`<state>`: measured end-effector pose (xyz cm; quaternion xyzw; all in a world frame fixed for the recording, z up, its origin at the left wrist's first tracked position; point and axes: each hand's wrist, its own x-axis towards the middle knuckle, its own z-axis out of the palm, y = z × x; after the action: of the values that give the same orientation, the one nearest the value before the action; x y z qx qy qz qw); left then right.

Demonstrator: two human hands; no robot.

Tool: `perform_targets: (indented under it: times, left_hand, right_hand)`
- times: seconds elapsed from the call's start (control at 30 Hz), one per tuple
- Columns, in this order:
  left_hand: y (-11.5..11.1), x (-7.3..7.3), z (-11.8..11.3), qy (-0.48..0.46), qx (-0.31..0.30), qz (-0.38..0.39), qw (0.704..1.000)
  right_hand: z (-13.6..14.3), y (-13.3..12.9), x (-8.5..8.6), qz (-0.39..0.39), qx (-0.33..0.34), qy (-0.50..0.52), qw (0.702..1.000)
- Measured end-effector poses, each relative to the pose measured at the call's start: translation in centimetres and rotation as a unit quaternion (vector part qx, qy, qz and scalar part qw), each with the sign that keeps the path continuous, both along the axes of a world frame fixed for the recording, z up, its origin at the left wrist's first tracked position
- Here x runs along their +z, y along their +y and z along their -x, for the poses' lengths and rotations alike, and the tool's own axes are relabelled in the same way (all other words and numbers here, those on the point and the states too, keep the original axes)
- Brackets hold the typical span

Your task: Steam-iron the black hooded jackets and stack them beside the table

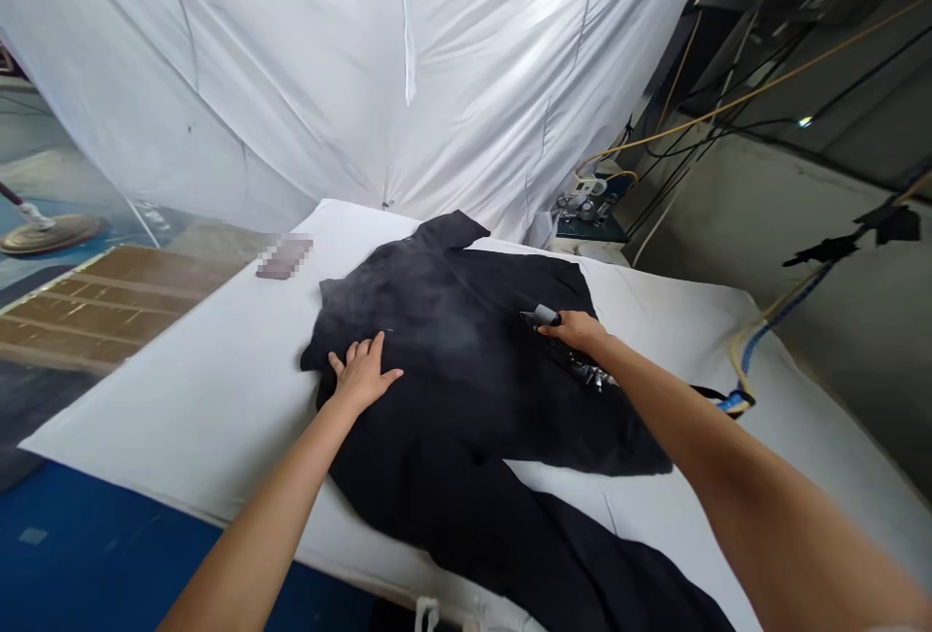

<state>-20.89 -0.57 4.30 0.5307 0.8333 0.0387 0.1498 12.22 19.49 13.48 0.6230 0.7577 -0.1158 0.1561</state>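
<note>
Head view: across the upper half of the frame, wide white hanging sheeting [306, 98]. Below, a broad table covered in white cloth [196, 399]. Spread on top, from centre to lower right, a loose black fabric garment [451, 360], long axis slanting the same way, with thin pale haze over the middle. Left of centre, a bare left hand [358, 375], palm down on the garment's left part, fingers spread, holding nothing. Right of centre, a bare right hand [581, 331], clamped round a grey-and-black handheld tool with shiny metal parts [546, 316], apparently an iron. Over the garment's right part, the tool, slanting from upper left to lower right: within the right grip, well apart from the left hand.
</note>
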Motion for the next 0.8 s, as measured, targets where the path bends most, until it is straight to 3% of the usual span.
perform_targets:
  times: [0.2, 0.27, 0.33, 0.43, 0.5, 0.6, 0.7, 0.8]
  left_hand:
    - [-0.8, -0.4, -1.3, -0.016, 0.042, 0.024, 0.999]
    - [-1.0, -0.3, -1.3, -0.02, 0.049, 0.017, 0.998]
    - [-1.5, -0.2, -1.1, -0.019, 0.06, -0.017, 0.998]
    - [-2.9, 0.2, -0.6, -0.011, 0.136, -0.103, 0.985]
    - [-4.0, 0.4, -0.1, -0.038, 0.236, -0.149, 0.96]
    - [-5.2, 0.7, 0.6, -0.157, 0.371, -0.175, 0.898]
    - [-6.1, 0.7, 1.4, -0.24, 0.405, -0.173, 0.865]
    - [-6.8, 0.5, 2.3, -0.313, 0.398, -0.173, 0.845]
  right_hand:
    - [-4.3, -6.9, -0.7, 0.08, 0.1, 0.015, 0.992]
    - [-7.2, -8.6, -0.8, 0.08, 0.065, 0.02, 0.994]
    - [-10.3, -9.2, -0.6, 0.051, -0.013, 0.019, 0.998]
    - [-13.5, -9.5, 0.0, 0.003, -0.092, -0.009, 0.996]
    - [-13.6, -10.1, 0.3, -0.006, -0.07, -0.007, 0.998]
    - [-11.8, -11.6, 0.1, 0.026, 0.015, 0.046, 0.998]
    - [-9.7, -12.3, -0.7, 0.06, 0.032, 0.07, 0.995]
    - [-8.2, -12.1, -1.1, 0.023, -0.038, 0.049, 0.998]
